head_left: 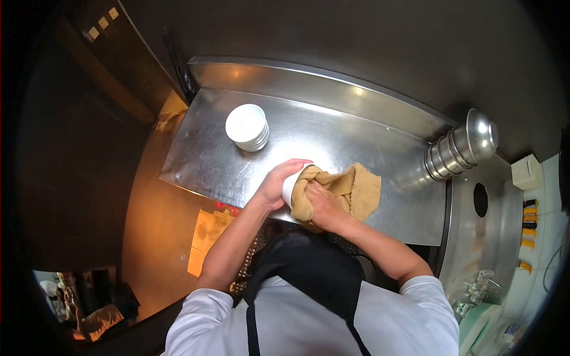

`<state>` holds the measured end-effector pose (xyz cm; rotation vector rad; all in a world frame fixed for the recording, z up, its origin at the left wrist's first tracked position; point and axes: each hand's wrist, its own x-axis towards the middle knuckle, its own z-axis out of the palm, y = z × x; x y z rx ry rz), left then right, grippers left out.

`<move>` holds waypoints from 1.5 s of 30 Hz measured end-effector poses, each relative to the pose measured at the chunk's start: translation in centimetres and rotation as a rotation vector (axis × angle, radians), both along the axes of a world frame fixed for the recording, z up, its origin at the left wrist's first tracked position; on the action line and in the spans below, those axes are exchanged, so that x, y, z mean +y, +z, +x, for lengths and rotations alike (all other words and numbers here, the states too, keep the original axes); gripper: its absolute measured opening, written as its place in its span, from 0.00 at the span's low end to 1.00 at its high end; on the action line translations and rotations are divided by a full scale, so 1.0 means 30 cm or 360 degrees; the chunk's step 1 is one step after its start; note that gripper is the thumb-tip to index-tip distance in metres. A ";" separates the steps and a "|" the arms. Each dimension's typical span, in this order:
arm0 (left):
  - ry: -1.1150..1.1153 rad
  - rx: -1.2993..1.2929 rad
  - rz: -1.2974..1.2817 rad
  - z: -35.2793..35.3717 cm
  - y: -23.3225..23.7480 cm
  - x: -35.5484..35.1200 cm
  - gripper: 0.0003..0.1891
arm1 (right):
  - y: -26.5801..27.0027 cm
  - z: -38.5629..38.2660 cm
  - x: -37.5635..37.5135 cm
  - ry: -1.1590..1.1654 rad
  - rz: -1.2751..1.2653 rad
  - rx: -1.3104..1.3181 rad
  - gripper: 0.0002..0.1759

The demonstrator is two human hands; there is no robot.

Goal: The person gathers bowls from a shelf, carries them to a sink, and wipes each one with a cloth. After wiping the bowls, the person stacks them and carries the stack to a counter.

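Observation:
A white bowl [288, 188] is tipped on its side near the front edge of the steel counter, with my left hand [276, 185] wrapped round its outside. My right hand [323, 204] presses a tan cloth [365, 191] into the bowl's mouth, its fingers partly sunk in the folds. The cloth hides the bowl's inside and spreads out to the right. Further back on the left, a stack of several white bowls [247, 127] stands on the counter.
The steel counter [202, 136] has a raised back ledge. Several steel bowls [460, 148] lean in a stack at its right end, beside a sink area with a faucet [482, 288]. Yellow-handled items [528, 231] line the right wall. A cardboard piece [205, 237] lies below, left.

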<state>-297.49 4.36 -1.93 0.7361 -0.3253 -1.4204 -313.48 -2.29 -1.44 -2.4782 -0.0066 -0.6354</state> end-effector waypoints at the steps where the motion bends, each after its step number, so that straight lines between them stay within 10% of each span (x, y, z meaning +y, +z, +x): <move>1: 0.0084 0.0014 0.0049 -0.010 0.010 -0.004 0.22 | -0.036 0.001 -0.005 -0.0020 0.0042 0.0052 0.25; 2: 0.0178 0.0029 0.0101 -0.022 0.014 -0.004 0.22 | -0.072 -0.002 -0.006 -0.0032 0.0086 0.0106 0.26; 3: 0.0406 -0.0523 -0.0017 -0.044 -0.006 -0.008 0.22 | 0.008 0.006 0.036 -0.0301 0.1218 0.0506 0.25; 4: 0.0626 -0.1078 -0.0130 -0.060 -0.014 -0.008 0.22 | 0.036 0.009 0.042 -0.0250 0.1167 0.0443 0.25; 10: 0.0173 -0.0074 0.0080 -0.033 0.034 -0.005 0.23 | -0.032 -0.006 -0.028 -0.0038 -0.0136 -0.0077 0.19; 12: 0.0538 -0.0298 -0.0016 -0.074 0.002 -0.005 0.21 | -0.020 -0.014 -0.006 -0.0135 0.0579 0.0265 0.20; 13: 0.0832 -0.1036 -0.0126 -0.079 -0.027 -0.022 0.20 | 0.044 -0.014 0.024 -0.0212 0.0856 0.0359 0.21; 14: 0.0565 -0.0678 -0.0113 -0.059 -0.057 -0.013 0.21 | 0.076 -0.013 0.043 -0.0296 0.1136 0.0454 0.22; 18: 0.0068 0.0037 -0.0012 -0.012 0.008 0.006 0.27 | -0.029 -0.014 -0.036 -0.0024 -0.0138 -0.0082 0.23; 22: 0.0530 -0.0156 -0.0152 -0.098 0.007 0.005 0.30 | 0.068 0.003 0.012 -0.0185 0.0802 0.0158 0.25; 26: 0.0194 0.0324 -0.0167 -0.051 -0.028 0.022 0.28 | 0.038 0.009 -0.008 -0.0039 0.0173 -0.0073 0.31; 35: 0.0210 0.0450 -0.0097 -0.049 -0.009 0.030 0.30 | 0.126 -0.079 -0.109 -0.0189 0.0976 -0.0170 0.27; 39: 0.0159 0.0476 -0.0089 -0.035 -0.035 0.023 0.28 | 0.264 -0.080 -0.157 -0.0119 0.0380 0.0682 0.20; 45: 0.0055 0.0578 -0.0019 -0.070 -0.054 0.007 0.28 | 0.155 -0.012 -0.093 -0.0112 -0.0195 0.0039 0.33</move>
